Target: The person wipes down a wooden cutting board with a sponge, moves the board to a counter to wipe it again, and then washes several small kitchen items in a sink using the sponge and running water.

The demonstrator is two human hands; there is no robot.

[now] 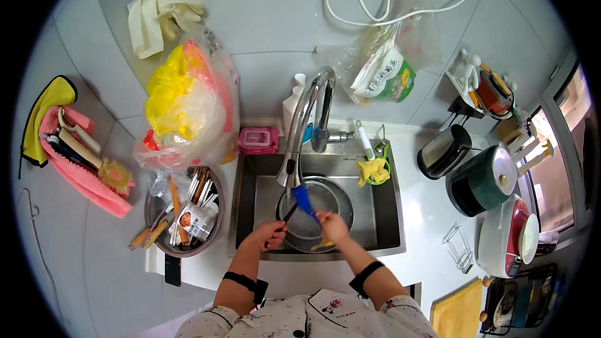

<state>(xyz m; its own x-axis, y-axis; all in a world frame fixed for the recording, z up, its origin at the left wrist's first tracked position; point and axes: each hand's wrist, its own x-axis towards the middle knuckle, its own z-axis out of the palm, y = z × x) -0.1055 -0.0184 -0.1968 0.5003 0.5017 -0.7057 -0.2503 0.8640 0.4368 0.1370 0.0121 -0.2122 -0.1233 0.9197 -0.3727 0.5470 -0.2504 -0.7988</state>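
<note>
My left hand (270,236) grips a thin dark utensil (291,212) over the near part of the steel sink (385,211). To its right, my right hand (333,227) is closed on a blue brush-like tool (305,201), whose blue end lies under the faucet spout (292,169). A round metal pan (347,197) rests in the sink beneath both hands. Something yellow (323,245) shows just below my right hand; what it is cannot be told. The far end of the dark utensil comes close to the blue tool.
Left of the sink stands a bowl (220,218) of chopsticks and utensils, below stuffed plastic bags (202,98). A yellow cloth (373,171) hangs at the sink's right corner. Farther right are an electric kettle (443,151), a green appliance (479,180), a wire rack (458,249) and a cutting board (455,310).
</note>
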